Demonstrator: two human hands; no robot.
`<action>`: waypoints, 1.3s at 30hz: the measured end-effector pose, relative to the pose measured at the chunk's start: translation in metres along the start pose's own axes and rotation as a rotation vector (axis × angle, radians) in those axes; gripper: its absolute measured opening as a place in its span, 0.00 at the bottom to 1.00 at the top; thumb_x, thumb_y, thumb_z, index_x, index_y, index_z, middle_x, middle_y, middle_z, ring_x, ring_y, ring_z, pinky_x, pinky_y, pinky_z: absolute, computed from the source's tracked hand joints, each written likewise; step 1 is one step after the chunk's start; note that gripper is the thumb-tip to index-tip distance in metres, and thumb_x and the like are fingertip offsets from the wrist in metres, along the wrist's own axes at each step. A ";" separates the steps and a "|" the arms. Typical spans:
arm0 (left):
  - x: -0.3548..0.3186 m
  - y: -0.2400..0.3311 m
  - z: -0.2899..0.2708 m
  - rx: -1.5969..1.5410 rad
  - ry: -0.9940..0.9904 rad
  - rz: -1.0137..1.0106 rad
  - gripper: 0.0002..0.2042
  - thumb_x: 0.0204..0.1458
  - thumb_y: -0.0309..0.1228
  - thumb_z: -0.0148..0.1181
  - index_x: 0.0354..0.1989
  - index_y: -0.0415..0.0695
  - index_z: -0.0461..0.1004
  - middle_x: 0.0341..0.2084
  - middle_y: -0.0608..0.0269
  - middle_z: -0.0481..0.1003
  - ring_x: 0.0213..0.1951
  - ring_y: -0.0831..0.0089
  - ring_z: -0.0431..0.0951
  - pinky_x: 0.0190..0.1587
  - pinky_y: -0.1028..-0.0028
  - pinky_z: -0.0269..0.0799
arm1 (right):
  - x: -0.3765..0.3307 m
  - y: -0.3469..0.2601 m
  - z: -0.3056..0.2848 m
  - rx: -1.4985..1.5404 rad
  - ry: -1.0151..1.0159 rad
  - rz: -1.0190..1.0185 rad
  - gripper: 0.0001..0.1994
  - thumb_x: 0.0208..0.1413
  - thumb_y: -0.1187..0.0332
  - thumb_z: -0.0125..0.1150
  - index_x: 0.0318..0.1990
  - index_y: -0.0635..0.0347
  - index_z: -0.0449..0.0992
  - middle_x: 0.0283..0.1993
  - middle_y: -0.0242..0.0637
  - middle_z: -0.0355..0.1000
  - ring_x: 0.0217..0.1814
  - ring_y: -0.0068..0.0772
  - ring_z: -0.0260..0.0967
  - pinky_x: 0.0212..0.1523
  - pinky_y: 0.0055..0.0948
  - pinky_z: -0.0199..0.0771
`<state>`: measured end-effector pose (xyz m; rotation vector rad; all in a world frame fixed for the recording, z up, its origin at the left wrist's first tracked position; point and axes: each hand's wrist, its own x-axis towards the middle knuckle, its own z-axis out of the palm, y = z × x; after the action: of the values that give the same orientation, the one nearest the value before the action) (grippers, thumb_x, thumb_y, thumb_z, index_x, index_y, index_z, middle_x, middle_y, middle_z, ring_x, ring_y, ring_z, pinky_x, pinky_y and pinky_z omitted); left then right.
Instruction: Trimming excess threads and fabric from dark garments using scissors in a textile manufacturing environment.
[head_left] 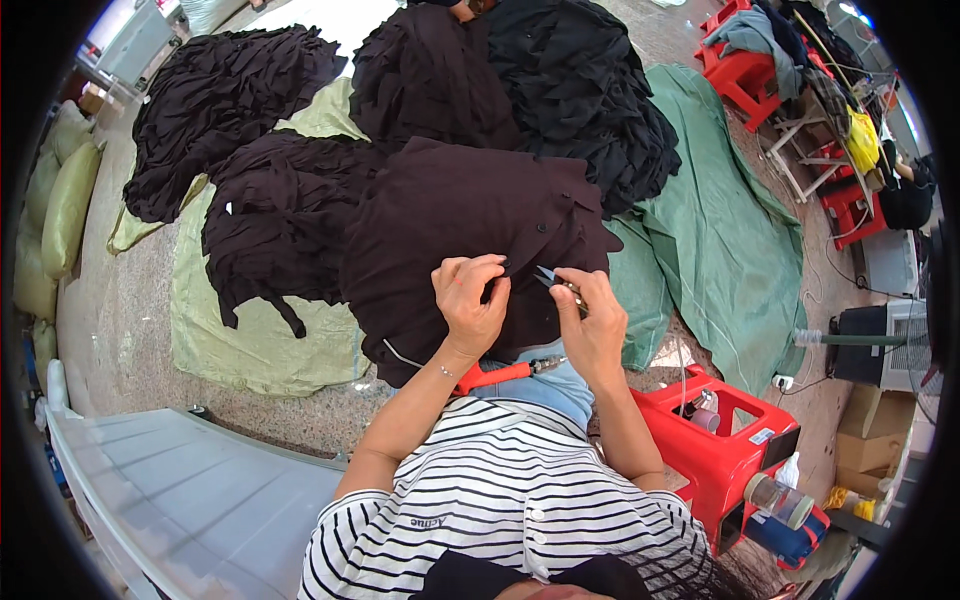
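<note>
Dark brown shirt [470,230] spread over the lap at centre, left hand [470,300] pinching its cloth, right hand [592,320] closed on small snips [556,282] just beside it, heaps of dark clothes [230,100] beyond on green sheets [715,230], red stool [715,455] near right.

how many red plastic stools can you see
3: one red stool beside the person's right elbow, one at top right under draped clothes, one by the right edge. More may be hidden in that clutter.
</note>
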<state>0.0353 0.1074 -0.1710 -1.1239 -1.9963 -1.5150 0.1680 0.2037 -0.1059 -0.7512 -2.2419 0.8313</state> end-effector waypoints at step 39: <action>0.001 -0.002 0.001 -0.089 -0.017 0.082 0.15 0.33 0.15 0.67 0.31 0.46 0.74 0.35 0.68 0.81 0.29 0.66 0.73 0.34 0.68 0.66 | 0.017 0.002 0.016 -0.076 -0.006 -0.195 0.06 0.52 0.67 0.70 0.33 0.56 0.80 0.27 0.33 0.72 0.25 0.33 0.70 0.25 0.30 0.68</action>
<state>0.0334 0.1081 -0.1721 -1.2429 -1.8856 -1.5707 0.1465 0.2110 -0.1115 -0.5536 -2.3190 0.6588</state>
